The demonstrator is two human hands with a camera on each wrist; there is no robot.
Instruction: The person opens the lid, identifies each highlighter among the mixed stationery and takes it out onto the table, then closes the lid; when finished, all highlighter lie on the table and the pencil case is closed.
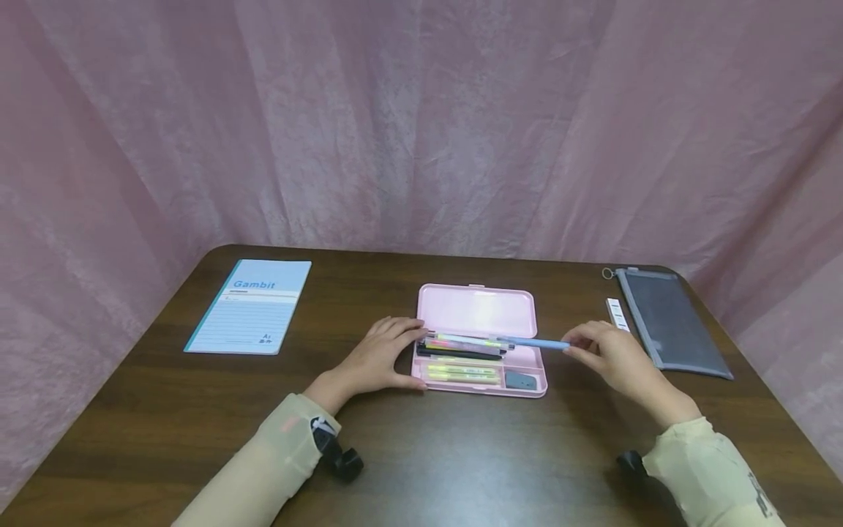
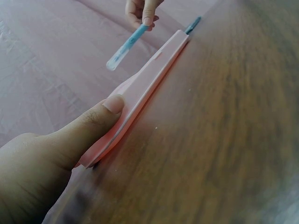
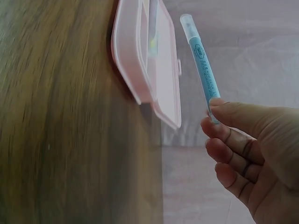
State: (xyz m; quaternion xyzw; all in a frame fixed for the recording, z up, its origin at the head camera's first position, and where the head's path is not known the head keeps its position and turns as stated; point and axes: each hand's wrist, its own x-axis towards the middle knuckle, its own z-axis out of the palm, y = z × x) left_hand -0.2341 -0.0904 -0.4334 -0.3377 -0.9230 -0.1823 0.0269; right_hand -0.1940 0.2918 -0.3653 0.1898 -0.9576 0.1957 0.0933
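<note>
A pink pencil case (image 1: 477,310) lies open on the table, its lid folded back. My left hand (image 1: 375,355) holds its left end, the thumb against the front wall in the left wrist view and the fingers near the hinge side. Several pens (image 1: 461,351) lie in the long compartment; yellow sticks (image 1: 463,374) and a grey-blue eraser (image 1: 520,380) are in the front ones. My right hand (image 1: 612,359) pinches a blue highlighter (image 3: 203,70) by one end between thumb and forefinger. The highlighter's clear end points left, over the case.
A light blue notebook (image 1: 250,307) lies at the left of the brown table (image 1: 421,461). To the right are a grey zip pouch (image 1: 678,318) and a small white strip with dark marks (image 1: 617,313). A pink curtain (image 1: 421,132) hangs behind the table.
</note>
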